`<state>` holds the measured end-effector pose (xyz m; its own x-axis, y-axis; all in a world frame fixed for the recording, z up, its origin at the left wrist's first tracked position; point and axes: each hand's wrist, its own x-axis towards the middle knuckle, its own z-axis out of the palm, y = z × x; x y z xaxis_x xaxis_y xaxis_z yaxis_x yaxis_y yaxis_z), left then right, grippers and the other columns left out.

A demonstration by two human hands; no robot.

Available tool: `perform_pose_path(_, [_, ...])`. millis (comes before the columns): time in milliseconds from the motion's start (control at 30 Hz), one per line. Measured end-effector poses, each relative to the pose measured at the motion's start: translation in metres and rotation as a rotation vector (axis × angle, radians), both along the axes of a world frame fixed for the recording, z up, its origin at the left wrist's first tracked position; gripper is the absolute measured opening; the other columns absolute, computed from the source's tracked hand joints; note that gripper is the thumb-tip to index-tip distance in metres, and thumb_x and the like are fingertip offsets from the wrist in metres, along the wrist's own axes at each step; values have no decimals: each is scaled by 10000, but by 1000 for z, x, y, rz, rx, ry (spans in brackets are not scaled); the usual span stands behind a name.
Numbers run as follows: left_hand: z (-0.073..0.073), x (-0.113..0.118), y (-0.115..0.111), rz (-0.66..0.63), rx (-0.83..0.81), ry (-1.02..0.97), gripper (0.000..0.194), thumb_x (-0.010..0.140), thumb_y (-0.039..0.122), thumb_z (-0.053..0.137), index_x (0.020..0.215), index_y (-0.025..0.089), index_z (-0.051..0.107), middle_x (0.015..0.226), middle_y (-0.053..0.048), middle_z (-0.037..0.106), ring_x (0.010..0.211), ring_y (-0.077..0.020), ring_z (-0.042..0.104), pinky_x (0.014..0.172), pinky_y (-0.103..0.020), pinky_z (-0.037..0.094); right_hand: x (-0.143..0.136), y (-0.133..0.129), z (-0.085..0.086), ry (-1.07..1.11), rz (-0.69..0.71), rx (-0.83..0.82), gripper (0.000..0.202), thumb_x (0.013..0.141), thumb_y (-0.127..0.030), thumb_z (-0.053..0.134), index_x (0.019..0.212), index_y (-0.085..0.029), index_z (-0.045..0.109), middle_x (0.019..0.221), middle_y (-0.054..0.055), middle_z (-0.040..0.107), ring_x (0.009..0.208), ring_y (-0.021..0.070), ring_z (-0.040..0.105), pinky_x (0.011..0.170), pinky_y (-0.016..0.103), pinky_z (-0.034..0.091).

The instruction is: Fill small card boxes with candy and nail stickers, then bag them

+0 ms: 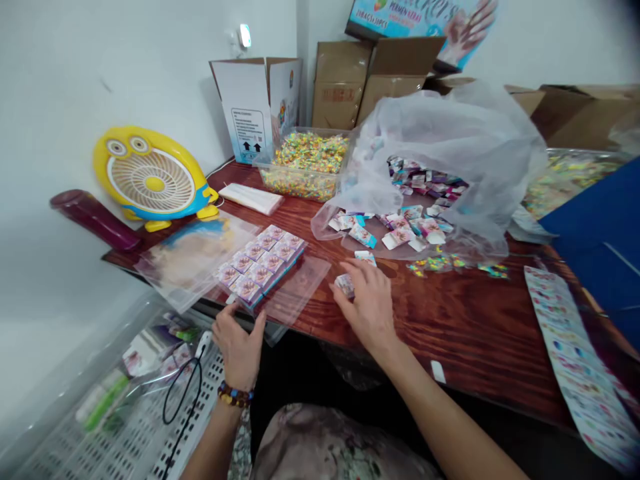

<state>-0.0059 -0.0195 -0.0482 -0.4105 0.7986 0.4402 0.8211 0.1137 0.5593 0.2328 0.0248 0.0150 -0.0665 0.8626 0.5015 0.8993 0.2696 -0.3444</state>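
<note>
A block of small printed boxes point(263, 262), in two rows side by side, lies on a clear plastic sheet point(305, 288) near the table's front edge. My left hand point(237, 350) is at the block's near end, thumb and fingers spread apart; whether the fingertips touch the boxes I cannot tell. Right of the block, my right hand point(371, 310) has a small box point(345, 285) between thumb and forefinger, down at the tabletop. Another small carton point(366, 257) shows just beyond its fingers. Further back, loose small cartons point(400, 230) spill from a translucent plastic bag point(450, 127).
A clear tub point(300, 181) of wrapped candies stands behind, beside a white carton point(247, 107). At left are a yellow fan point(155, 177), a purple bottle point(97, 220) and plastic bags point(190, 257). Printed strips point(570, 347) lie right; a white basket point(130, 427) sits below left.
</note>
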Motion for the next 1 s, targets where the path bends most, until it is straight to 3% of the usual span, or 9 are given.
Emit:
perform_pose_path(100, [6,2,-2,-29,109,37,530,837,454,594,1228,135,431,1203,-159,506,1147,-325,474,992,-545,362,10,6,-8,-54,-202,-117,519,806,-351,649,1273,-162,524,1364,179,476,1209,344,462,942,475,397])
perform_pose_path(267, [11,3,-5,-55,126,2,548,851,432,578,1288,160,391,1221,-137,478,1163,-305,466,1006,-525,360,4,11,-27,-114,-274,-315,579,790,-347,659,1313,-183,471,1358,161,485,1134,317,521,862,419,429])
perform_pose_path(467, [2,3,-4,-55,75,-79,558,836,462,568,1282,170,404,1182,-118,472,1137,-307,478,1003,-536,364,4,16,-34,-151,-300,-293,497,832,-295,586,1300,-190,456,1300,156,526,1087,283,549,845,403,409])
perform_pose_path(633, [2,0,-2,-39,16,-100,567,845,465,556,1301,172,388,1202,-139,474,1155,-329,478,999,-559,363,37,34,-35,-153,-444,-303,505,852,-329,549,1314,-160,435,1271,189,529,1071,320,563,835,450,417])
perform_pose_path(833, [9,0,1,-5,-62,-149,602,858,427,554,1358,173,335,1295,-169,457,1223,-337,462,1029,-568,329,67,33,-23,-196,-499,-305,568,869,-424,544,1362,-174,412,1368,217,453,1122,362,525,843,492,412])
perform_pose_path(933, [13,1,3,-24,-89,-178,620,859,397,559,1387,189,311,1352,-168,456,1261,-326,457,1064,-552,297,54,28,-9,-205,-475,-198,584,866,-448,566,1373,-193,428,1413,209,414,1168,395,475,879,531,381])
perform_pose_path(1000, [15,2,4,-50,-98,-198,633,854,370,564,1400,196,297,1345,-165,490,1245,-319,489,1067,-545,299,35,35,-2,-176,-360,-178,490,894,-408,537,1326,-182,490,1364,192,468,1161,363,486,914,512,377])
